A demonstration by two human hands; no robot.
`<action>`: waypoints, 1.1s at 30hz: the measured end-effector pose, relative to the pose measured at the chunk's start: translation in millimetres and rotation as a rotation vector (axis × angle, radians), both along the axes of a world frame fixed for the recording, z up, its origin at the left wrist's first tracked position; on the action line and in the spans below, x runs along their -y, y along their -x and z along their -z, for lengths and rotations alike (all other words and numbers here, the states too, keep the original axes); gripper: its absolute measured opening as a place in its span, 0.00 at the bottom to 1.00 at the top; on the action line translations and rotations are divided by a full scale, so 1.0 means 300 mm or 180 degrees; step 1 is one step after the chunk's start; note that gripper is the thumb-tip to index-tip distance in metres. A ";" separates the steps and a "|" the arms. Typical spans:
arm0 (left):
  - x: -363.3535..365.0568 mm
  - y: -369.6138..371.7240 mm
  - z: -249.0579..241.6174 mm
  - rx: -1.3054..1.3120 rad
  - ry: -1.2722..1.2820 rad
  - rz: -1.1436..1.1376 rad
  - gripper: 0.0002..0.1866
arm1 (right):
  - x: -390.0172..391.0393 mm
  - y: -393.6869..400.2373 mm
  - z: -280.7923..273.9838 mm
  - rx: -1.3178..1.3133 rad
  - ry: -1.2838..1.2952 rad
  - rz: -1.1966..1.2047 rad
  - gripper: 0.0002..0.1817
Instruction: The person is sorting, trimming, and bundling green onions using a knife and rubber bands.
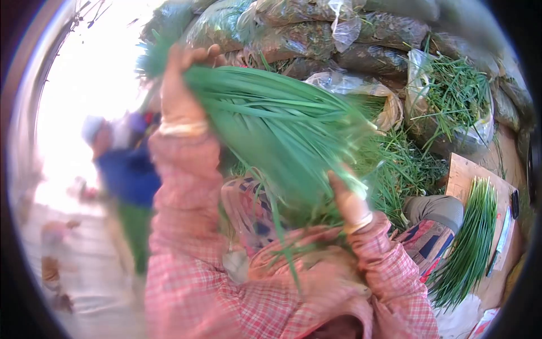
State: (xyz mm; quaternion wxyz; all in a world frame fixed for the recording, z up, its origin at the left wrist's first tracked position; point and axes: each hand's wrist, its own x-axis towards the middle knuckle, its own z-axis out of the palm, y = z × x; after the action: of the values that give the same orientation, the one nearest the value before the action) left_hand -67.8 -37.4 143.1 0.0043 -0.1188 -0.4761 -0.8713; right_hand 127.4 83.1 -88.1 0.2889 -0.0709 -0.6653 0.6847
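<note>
A large bunch of green chives (271,107) lies slantwise across the view, its leafy tips at upper left and pale cut ends at lower right. Raised high, my left hand (179,76) is closed round the leafy part, fingertips showing on top. My right hand (346,198) grips the bunch near the pale ends; part of its fingers is hidden behind the leaves. Motion blurs the lower edge of the bunch. A few loose leaves (279,231) dangle from it over my lap.
Several stuffed plastic sacks (293,42) are stacked behind. An open bag of chives (457,93) stands at right above a loose heap (406,169). Another bunch (471,243) lies on a wooden board (468,169) beside a knife (500,243). A blurred person (127,169) is at left.
</note>
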 end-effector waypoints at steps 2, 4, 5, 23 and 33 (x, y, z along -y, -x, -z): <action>-0.053 -0.019 -0.001 0.0211 0.0136 0.0323 0.17 | -0.021 -0.019 -0.001 0.0010 0.0023 0.0266 0.04; -0.117 -0.056 -0.004 0.0546 0.0253 0.0271 0.16 | -0.044 -0.053 0.066 -0.0031 -0.0035 0.0440 0.04; -0.128 -0.048 -0.008 0.0384 0.0419 0.0277 0.17 | -0.058 -0.070 0.124 0.0249 -0.0847 0.0745 0.06; 0.020 0.166 -0.124 -0.0595 0.0392 0.0435 0.15 | -0.094 -0.085 -0.067 0.0679 -0.0679 0.0396 0.11; 0.019 0.091 -0.094 -0.0203 0.0343 0.0299 0.15 | -0.073 0.014 -0.029 0.0322 0.3227 -0.1014 0.07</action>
State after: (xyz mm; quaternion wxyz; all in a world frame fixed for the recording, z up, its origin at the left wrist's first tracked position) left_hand -95.1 -43.2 171.3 -0.0278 -0.1687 -0.5159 -0.8394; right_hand 123.2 104.9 -79.4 0.0784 -0.1326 -0.2667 0.9514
